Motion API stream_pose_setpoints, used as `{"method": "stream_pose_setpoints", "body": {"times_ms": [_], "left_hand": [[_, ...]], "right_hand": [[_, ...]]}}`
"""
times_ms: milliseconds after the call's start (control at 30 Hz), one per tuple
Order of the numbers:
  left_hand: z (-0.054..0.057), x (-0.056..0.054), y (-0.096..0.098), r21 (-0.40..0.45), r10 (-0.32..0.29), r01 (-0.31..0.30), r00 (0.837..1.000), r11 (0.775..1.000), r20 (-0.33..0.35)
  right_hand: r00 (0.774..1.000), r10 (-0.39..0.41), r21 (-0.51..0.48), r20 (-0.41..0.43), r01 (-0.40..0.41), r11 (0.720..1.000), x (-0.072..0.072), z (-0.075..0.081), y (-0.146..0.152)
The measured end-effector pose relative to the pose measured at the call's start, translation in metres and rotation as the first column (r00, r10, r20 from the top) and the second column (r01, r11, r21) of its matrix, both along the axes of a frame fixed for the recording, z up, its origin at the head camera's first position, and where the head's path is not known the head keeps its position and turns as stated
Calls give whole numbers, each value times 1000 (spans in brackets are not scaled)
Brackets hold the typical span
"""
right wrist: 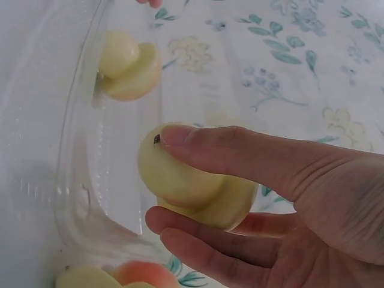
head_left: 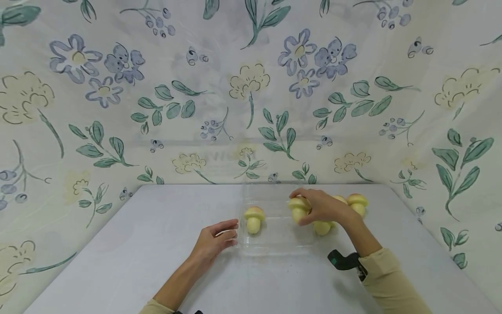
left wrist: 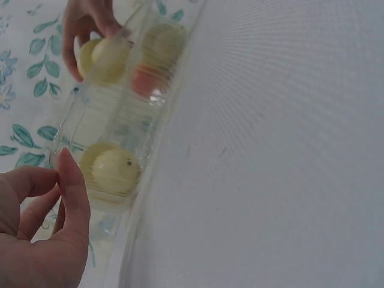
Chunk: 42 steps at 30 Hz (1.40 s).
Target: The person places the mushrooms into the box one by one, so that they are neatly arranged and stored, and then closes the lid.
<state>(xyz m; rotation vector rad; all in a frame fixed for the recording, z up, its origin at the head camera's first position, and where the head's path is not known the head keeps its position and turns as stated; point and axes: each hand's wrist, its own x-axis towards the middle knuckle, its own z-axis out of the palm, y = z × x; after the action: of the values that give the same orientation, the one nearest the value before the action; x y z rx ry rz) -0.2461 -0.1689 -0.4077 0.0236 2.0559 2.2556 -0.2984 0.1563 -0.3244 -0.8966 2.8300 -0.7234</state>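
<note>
A clear plastic box [head_left: 274, 249] lies on the table. Inside, at its left, stands a pale yellow toy mushroom [head_left: 254, 223] with a pinkish cap. My left hand [head_left: 216, 235] is at the box's left side; in the left wrist view its thumb and forefinger pinch the rim. Over the right part of the box, my right hand [head_left: 323, 206] grips another toy mushroom [right wrist: 180, 171] between thumb and fingers. Its stem faces the right wrist camera.
To the right of the box are several more toy mushrooms [head_left: 357, 204], partly hidden by the right hand and forearm. The white table [head_left: 176, 205] ends at a flower-patterned cloth [head_left: 219, 109] hanging behind and at the sides.
</note>
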Motion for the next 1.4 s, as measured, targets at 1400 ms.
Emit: {"method": "stream_pose_setpoints", "body": {"times_ms": [1400], "left_hand": [[-4, -1, 2, -12, -1, 1, 1000, 1000, -3]], "right_hand": [[995, -46, 55, 91, 41, 998, -15, -26, -47]]}}
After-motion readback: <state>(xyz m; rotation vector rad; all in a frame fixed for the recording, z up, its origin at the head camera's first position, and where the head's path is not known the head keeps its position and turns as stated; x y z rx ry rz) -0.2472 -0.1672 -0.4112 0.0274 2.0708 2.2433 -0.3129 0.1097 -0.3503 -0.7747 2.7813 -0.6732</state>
